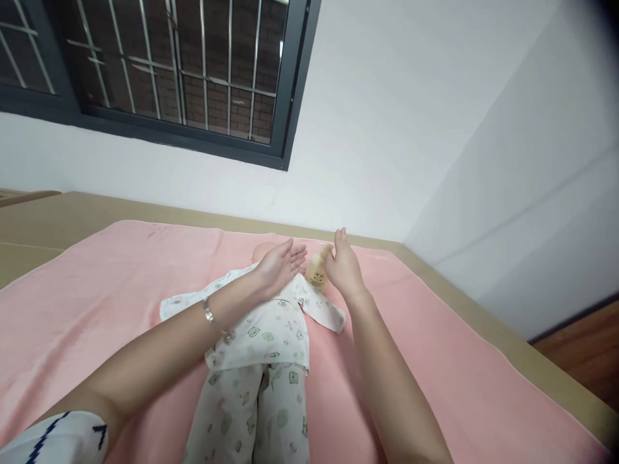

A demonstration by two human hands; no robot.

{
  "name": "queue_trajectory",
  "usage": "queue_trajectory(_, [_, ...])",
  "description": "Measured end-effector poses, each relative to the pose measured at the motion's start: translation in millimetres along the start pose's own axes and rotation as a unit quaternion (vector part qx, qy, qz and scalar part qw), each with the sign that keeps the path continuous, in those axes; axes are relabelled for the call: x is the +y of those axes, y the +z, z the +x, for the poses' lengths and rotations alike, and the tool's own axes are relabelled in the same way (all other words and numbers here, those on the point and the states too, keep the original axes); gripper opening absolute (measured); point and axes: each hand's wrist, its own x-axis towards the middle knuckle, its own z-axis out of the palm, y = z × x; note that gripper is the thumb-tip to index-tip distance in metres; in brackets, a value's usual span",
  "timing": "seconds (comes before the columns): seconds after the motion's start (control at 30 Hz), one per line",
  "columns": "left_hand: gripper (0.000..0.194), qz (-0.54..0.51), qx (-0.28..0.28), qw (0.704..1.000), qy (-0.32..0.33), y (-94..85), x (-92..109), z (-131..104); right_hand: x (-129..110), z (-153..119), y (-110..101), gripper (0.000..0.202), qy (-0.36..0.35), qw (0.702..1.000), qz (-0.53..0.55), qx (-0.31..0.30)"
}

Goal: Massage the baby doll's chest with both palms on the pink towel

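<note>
A doll or baby figure in a white patterned top [271, 332] and matching trousers [283, 412] lies on a pink cloth [411, 348]. Part of its round head [262, 250] shows behind my left hand [280, 267], which is over the upper chest, fingers stretched out and palm turned right, holding nothing. A small yellowish bottle-like object [316, 269] with a face drawn on it stands or lies beside the head. My right hand [344, 264] is just right of that object, fingers extended; whether it touches the object is unclear.
The pink cloth covers a tan surface [106, 206] that meets a white wall [367, 129]. A dark-framed window [290, 84] with metal bars is at the upper left. Brown wood [585, 348] shows at the right edge.
</note>
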Motion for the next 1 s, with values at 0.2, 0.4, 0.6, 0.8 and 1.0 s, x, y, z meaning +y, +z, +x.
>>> queue_trajectory(0.2, [0.079, -0.215, -0.014, 0.969, -0.119, 16.3, 13, 55, 4, -1, 10, 0.07, -0.041, 0.998, 0.008, -0.056])
queue_trajectory(0.4, [0.078, -0.45, 0.014, 0.879, -0.154, 23.1, 9, 66, 8, -3, 33, 0.07, -0.053, 0.994, -0.075, -0.057])
queue_trajectory(0.6, [0.072, -0.492, -0.002, 0.859, -0.138, 14.2, 9, 55, 3, -9, 43, 0.061, -0.082, 0.978, -0.194, -0.004])
queue_trajectory(0.8, [0.073, -0.479, -0.036, 0.866, -0.137, -2.3, 9, 2, -13, -15, 38, 0.063, -0.049, 0.973, -0.227, -0.018])
queue_trajectory(1.0, [0.068, -0.411, -0.03, 0.904, -0.114, -17.0, 12, -55, -28, -18, 38, 0.049, -0.009, 0.996, -0.086, -0.01])
